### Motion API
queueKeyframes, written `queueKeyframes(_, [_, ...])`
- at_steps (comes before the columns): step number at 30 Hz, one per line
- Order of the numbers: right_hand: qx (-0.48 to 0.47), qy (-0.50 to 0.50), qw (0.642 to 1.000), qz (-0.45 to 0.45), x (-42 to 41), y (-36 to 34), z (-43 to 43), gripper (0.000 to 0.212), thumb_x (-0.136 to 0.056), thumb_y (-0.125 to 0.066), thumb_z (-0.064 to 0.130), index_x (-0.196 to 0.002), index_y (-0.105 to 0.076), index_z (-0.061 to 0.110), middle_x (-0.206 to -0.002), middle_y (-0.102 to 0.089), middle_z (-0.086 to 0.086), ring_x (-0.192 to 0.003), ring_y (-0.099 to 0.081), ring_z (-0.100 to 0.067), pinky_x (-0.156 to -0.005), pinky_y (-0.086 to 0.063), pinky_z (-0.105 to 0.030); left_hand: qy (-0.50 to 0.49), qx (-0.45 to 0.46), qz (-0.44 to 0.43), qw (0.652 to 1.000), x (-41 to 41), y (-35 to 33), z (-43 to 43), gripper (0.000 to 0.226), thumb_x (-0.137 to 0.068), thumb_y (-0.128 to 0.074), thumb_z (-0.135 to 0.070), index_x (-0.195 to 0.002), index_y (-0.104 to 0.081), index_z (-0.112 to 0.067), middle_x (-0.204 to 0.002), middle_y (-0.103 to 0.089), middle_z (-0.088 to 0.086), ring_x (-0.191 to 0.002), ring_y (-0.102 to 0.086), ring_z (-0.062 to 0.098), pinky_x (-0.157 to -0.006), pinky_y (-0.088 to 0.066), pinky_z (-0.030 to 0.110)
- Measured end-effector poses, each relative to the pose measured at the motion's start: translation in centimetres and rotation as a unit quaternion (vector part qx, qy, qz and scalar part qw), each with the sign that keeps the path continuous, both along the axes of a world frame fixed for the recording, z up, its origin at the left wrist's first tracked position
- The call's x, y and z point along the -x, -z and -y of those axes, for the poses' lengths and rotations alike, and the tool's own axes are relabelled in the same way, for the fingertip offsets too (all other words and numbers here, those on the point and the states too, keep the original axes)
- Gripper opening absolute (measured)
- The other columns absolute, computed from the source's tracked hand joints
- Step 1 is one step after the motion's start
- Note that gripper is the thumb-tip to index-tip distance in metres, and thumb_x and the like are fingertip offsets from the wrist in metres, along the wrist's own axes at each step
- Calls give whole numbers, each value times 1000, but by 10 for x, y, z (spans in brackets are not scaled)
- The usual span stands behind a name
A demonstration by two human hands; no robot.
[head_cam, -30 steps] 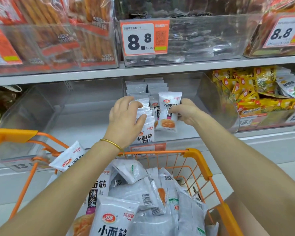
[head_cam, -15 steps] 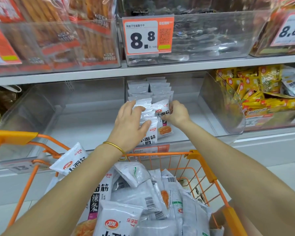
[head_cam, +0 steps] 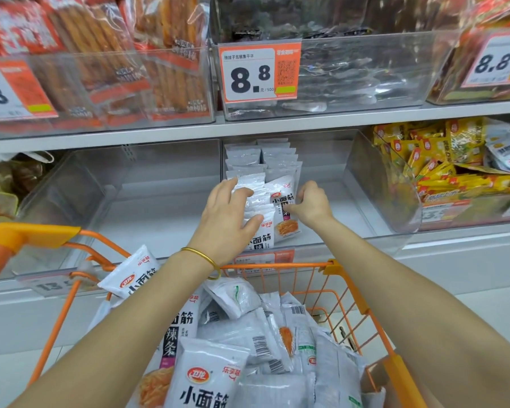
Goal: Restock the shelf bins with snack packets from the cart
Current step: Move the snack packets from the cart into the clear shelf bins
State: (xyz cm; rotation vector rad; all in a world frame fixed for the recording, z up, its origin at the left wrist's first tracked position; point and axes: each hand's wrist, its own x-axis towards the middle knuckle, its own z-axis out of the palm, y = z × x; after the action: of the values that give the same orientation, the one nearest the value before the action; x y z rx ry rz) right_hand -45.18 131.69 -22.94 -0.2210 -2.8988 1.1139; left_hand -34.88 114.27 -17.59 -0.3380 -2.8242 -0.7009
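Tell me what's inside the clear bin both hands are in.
Two rows of white snack packets running back. The left hand and right hand cover parts of the front ones.

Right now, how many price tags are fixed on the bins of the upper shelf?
3: the left tag, cut by the frame edge; the middle tag; the right tag. Others may lie outside the view.
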Motion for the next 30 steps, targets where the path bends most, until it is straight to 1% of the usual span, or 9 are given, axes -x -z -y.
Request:
queueKeyframes(4, [9,15,1000,8,-5,-6,-5,51,-78,-77,22,-113,-45,2,-116,-53,-17,-102,-54,-30,-84,-46,-39,3,1,1,1000,-6,-2,-1,49,-92,-53,-29,-135,-40,-11,-151,-19,10,-141,-7,22,-114,-10,32])
queueKeyframes(8, [14,-8,998,-54,-31,-32,-16,32,-82,-71,16,-101,-48,7,-107,-53,-8,-92,-52,-23,-76,-44,-33,15,1,-28,1000,-18,-6,-2,46,-90,-56,-31,-130,-46,-11,-148,-28,9,-138,-16,25,-112,-16,34])
queueKeyframes(11, [65,-78,994,-50,-78,-57,-27,16,-85,-66,9,-90,-51,12,-85,-53,-1,-77,-56,-20,-66,-55,-35,26,11,-63,998,-33,-8,-4,51,-82,-43,-47,-120,-55,-15,-135,-44,4,-127,-31,25,-103,-26,36])
queueKeyframes(14, [58,-204,976,47,-125,-67,-35,9,-85,-63,2,-89,-59,10,-74,-60,-3,-61,-61,-15,-54,-55,-28,44,24,-71,996,-46,-10,-7,39,-81,-46,-42,-109,-62,-19,-116,-53,-1,-112,-39,23,-96,-32,38])
queueKeyframes(16, [-47,-307,940,138,-143,-60,-36,16,-86,-61,2,-100,-64,7,-83,-66,-5,-71,-66,-18,-63,-56,-29,69,36,-52,996,-50,-12,-9,32,-81,-48,-37,-102,-64,-20,-108,-55,-3,-105,-43,23,-93,-35,39])
queueKeyframes(19, [-278,-440,818,245,-156,-35,-33,47,-82,-70,20,-126,-55,12,-120,-60,-4,-105,-59,-23,-87,-50,-31,119,65,-10,991,-52,-13,-14,29,-81,-49,-38,-99,-65,-23,-103,-57,-2,-103,-46,23,-95,-36,40])
queueKeyframes(22, [-334,-475,738,345,-163,-14,-30,78,-74,-78,30,-140,-37,20,-139,-43,-2,-122,-47,-26,-95,-44,-33,152,68,9,986,-55,-11,-17,16,-86,-57,-34,-97,-65,-26,-102,-58,-3,-103,-46,22,-96,-35,42])
queueKeyframes(26, [-334,-460,738,364,-163,-6,-34,84,-70,-82,30,-138,-33,20,-138,-43,-2,-120,-46,-26,-90,-43,-33,178,60,19,982,-61,-9,-21,10,-87,-60,-28,-96,-65,-27,-101,-58,-5,-102,-45,20,-95,-34,37])
queueKeyframes(30, [-259,-482,777,312,-158,-17,-38,60,-72,-81,29,-118,-44,20,-110,-50,6,-100,-52,-17,-75,-48,-26,194,49,34,979,-64,-10,-25,12,-88,-61,-25,-99,-66,-24,-96,-54,-10,-98,-42,12,-86,-27,20])
